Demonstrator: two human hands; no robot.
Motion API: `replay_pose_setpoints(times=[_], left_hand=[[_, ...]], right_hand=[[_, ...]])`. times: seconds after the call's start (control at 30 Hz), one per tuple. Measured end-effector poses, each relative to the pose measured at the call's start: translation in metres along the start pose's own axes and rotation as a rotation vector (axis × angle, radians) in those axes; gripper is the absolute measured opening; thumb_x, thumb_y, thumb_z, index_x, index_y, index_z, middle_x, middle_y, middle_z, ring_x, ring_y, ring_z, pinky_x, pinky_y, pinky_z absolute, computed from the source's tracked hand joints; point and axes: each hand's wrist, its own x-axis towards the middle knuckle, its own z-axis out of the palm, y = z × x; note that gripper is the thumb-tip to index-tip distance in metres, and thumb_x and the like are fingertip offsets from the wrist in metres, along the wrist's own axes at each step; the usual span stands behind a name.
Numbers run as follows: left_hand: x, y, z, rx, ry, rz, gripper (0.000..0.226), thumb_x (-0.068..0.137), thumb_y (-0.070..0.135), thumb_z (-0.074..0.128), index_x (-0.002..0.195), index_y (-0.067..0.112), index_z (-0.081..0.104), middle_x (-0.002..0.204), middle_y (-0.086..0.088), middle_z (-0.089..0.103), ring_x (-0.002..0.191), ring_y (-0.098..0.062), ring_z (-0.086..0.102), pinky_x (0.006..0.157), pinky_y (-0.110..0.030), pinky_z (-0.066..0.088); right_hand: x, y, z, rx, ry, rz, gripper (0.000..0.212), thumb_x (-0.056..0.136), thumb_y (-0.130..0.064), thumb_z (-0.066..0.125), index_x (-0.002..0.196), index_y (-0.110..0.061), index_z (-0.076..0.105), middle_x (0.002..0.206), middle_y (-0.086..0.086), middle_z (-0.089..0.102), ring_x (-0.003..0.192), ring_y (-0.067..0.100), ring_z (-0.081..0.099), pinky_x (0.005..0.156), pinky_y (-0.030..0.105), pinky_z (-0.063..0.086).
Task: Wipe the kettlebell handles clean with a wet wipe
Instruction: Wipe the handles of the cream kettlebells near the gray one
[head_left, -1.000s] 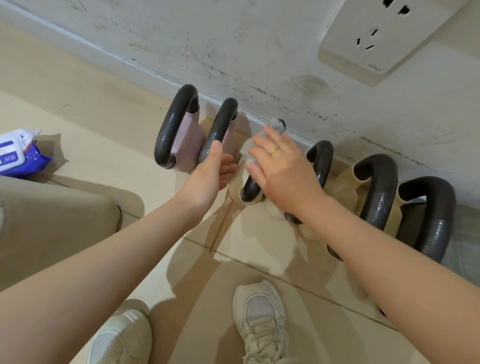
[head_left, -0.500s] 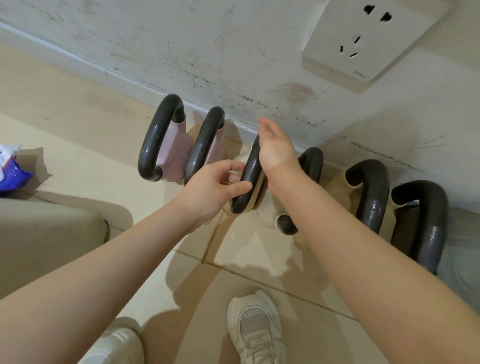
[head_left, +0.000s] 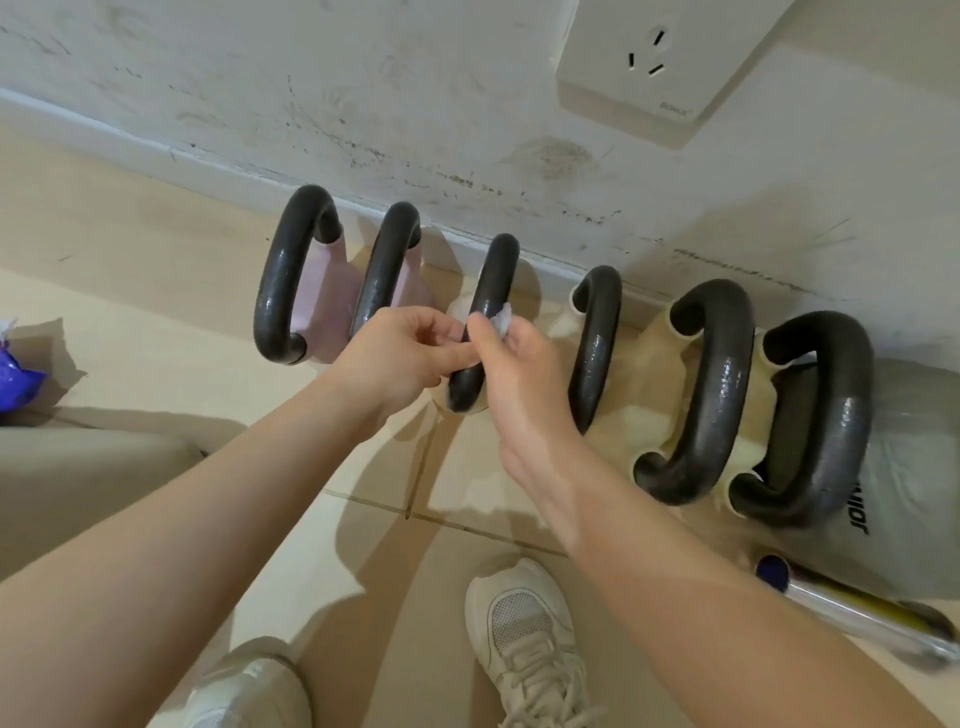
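Several kettlebells with dark grey handles stand in a row along the wall. Two pink ones (head_left: 322, 291) are at the left, cream ones in the middle and right, a grey one (head_left: 914, 467) at the far right. My right hand (head_left: 519, 374) pinches a small crumpled white wet wipe (head_left: 501, 317) against the right side of the third handle (head_left: 488, 312). My left hand (head_left: 405, 353) touches the same handle from the left, with the fingertips on its lower part. The wipe is mostly hidden in my fingers.
A purple wet wipe pack (head_left: 15, 374) lies on the floor at the far left. A metal bar (head_left: 857, 608) lies at the lower right. My two white shoes (head_left: 524, 639) stand on the tiled floor. A wall socket (head_left: 654, 67) is above.
My right hand slid from the far end of the third handle back down toward me with the wipe. My left hand moved from the second handle onto the third.
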Motion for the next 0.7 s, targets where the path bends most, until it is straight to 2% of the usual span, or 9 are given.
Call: replay_pose_setpoints(times=[0.1,0.2,0.27,0.33,0.4,0.47,0.57,0.63,0.7], left_hand=[[0.002,0.003,-0.003,0.04,-0.019,-0.023,0.028,0.079,0.022,0.072,0.101,0.009,0.061,0.079,-0.002,0.063,0.069,-0.013,0.059,0.074,-0.03,0.048],[0.001,0.011,-0.007,0.438,-0.029,0.06,0.044,0.081,0.034,0.068,0.117,0.013,0.055,0.092,0.0,0.067,0.082,-0.014,0.063,0.082,-0.03,0.048],[-0.008,0.021,-0.007,0.658,0.053,0.256,0.051,0.085,0.033,0.062,0.13,0.014,0.047,0.107,0.001,0.061,0.098,-0.014,0.059,0.089,-0.027,0.044],[-0.024,0.031,-0.001,0.615,-0.004,0.453,0.046,0.092,0.034,0.052,0.135,0.017,0.045,0.123,0.001,0.056,0.114,-0.012,0.053,0.096,-0.023,0.037],[-0.041,0.04,0.007,0.401,-0.24,0.433,0.046,0.093,0.048,0.039,0.132,0.025,0.049,0.128,0.012,0.056,0.12,-0.002,0.049,0.1,-0.018,0.035],[-0.05,0.043,0.02,0.181,-0.434,0.262,0.039,0.088,0.055,0.04,0.114,0.032,0.06,0.11,0.016,0.068,0.103,0.005,0.06,0.09,-0.015,0.045],[-0.044,0.04,0.03,0.125,-0.474,0.169,0.024,0.083,0.032,0.064,0.102,0.018,0.062,0.078,0.011,0.068,0.07,0.004,0.063,0.062,-0.009,0.047],[-0.04,0.038,0.029,0.062,-0.504,0.119,0.027,0.078,0.025,0.069,0.095,0.005,0.063,0.074,0.005,0.065,0.067,-0.003,0.06,0.063,-0.012,0.047],[-0.04,0.038,0.024,0.047,-0.501,0.107,0.024,0.075,0.024,0.069,0.082,0.003,0.062,0.061,0.009,0.06,0.058,-0.001,0.054,0.056,-0.008,0.042]], right_hand=[[-0.022,0.009,-0.021,-0.091,-0.042,-0.038,0.015,0.09,-0.019,0.056,0.089,-0.006,0.064,0.091,0.017,0.068,0.077,0.011,0.058,0.068,0.022,0.045],[-0.038,-0.004,-0.048,0.012,0.004,-0.05,0.017,0.093,-0.019,0.053,0.081,-0.019,0.066,0.072,-0.004,0.067,0.065,-0.001,0.057,0.061,0.012,0.046],[-0.046,-0.013,-0.062,0.105,0.007,-0.046,0.022,0.094,-0.021,0.05,0.079,-0.023,0.067,0.067,-0.01,0.066,0.071,0.002,0.06,0.067,0.015,0.049],[-0.052,-0.016,-0.07,0.171,-0.029,-0.016,0.025,0.094,-0.019,0.047,0.08,-0.021,0.067,0.071,-0.007,0.068,0.08,0.011,0.061,0.079,0.027,0.048],[-0.057,-0.012,-0.075,0.213,-0.076,0.034,0.029,0.097,-0.016,0.041,0.086,-0.017,0.068,0.082,0.0,0.072,0.085,0.016,0.064,0.081,0.03,0.048],[-0.061,-0.009,-0.08,0.256,-0.122,0.069,0.033,0.099,-0.016,0.035,0.095,-0.013,0.068,0.095,0.007,0.072,0.09,0.019,0.066,0.08,0.03,0.05],[-0.061,-0.007,-0.088,0.358,-0.151,0.094,0.036,0.101,-0.02,0.03,0.108,-0.006,0.063,0.105,0.014,0.07,0.093,0.022,0.067,0.078,0.029,0.053],[-0.059,-0.007,-0.09,0.402,-0.137,0.114,0.036,0.101,-0.025,0.031,0.112,-0.007,0.06,0.105,0.015,0.069,0.092,0.022,0.068,0.076,0.031,0.054],[-0.057,-0.009,-0.092,0.395,-0.114,0.153,0.038,0.097,-0.035,0.038,0.113,-0.007,0.059,0.099,0.013,0.07,0.086,0.02,0.069,0.071,0.03,0.055]])
